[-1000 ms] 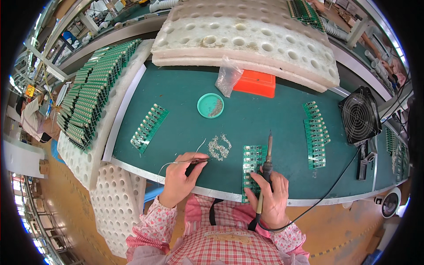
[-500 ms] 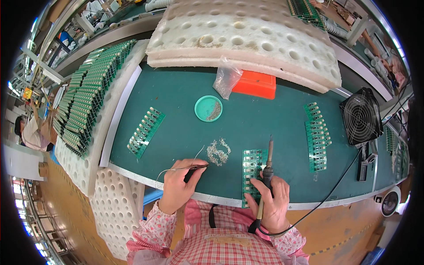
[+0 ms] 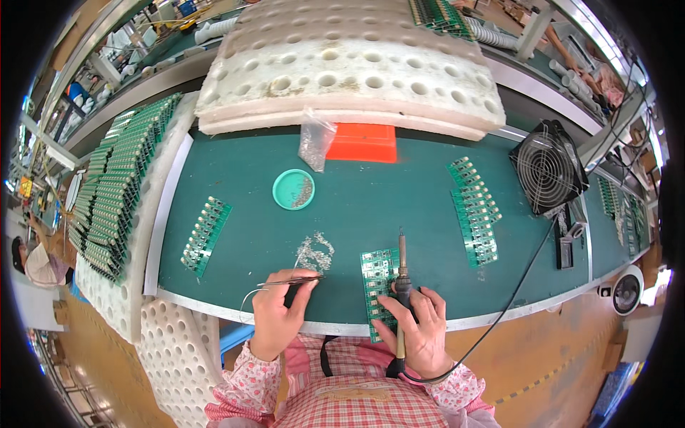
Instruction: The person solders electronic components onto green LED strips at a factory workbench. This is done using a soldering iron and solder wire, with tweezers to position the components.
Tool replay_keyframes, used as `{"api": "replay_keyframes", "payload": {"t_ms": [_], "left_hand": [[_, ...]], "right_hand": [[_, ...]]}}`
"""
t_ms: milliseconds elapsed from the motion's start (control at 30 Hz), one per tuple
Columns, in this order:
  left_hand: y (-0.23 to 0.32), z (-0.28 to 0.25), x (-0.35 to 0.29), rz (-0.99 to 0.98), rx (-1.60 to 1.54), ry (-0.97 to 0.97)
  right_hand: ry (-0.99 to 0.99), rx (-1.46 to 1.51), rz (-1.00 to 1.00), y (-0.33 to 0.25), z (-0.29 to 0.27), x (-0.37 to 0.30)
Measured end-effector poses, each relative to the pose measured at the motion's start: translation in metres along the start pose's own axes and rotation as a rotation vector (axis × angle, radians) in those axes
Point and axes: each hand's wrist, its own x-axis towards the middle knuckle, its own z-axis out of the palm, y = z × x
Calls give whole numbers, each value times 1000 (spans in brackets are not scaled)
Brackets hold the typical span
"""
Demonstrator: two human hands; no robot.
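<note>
My left hand point(image 3: 280, 317) is closed on a pair of dark tweezers point(image 3: 294, 281), whose tips point right, at the near edge of a loose pile of tiny pale parts point(image 3: 315, 251). A thin wire point(image 3: 246, 298) loops out beside that hand. My right hand point(image 3: 422, 332) grips a soldering iron point(image 3: 404, 289), its tip pointing away from me above the table. Under the right fingers lies a green circuit board panel point(image 3: 372, 277) near the table's front edge. Beyond the pile, a round turquoise dish point(image 3: 285, 176) contains small grey parts.
Board strips lie at left point(image 3: 205, 235) and right point(image 3: 477, 225). A red box point(image 3: 362, 143) and a clear bag point(image 3: 315, 145) sit before a holed white foam block point(image 3: 342, 96). Upright boards point(image 3: 125, 178) fill the left foam. A black fan point(image 3: 548, 170) stands right, near the iron's cable point(image 3: 524, 285).
The whole view has shifted, so the table appears farther left. Relative to the pile, my left hand and tweezers have moved right and slightly nearer. My right hand still holds the soldering iron.
</note>
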Motion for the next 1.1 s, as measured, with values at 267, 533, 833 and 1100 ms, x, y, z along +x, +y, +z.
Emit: {"api": "replay_keyframes", "payload": {"t_ms": [267, 533, 833, 1100], "left_hand": [[23, 52, 17, 67, -166, -72], [25, 69, 22, 115, -112, -65], [26, 71, 21, 115, -14, -69], [27, 70, 21, 96, -22, -75]], "right_hand": [[-30, 49, 25, 11, -20, -6], [66, 120, 66, 22, -20, -3], [43, 123, 51, 26, -16, -2], [73, 187, 66, 26, -20, -1]]}}
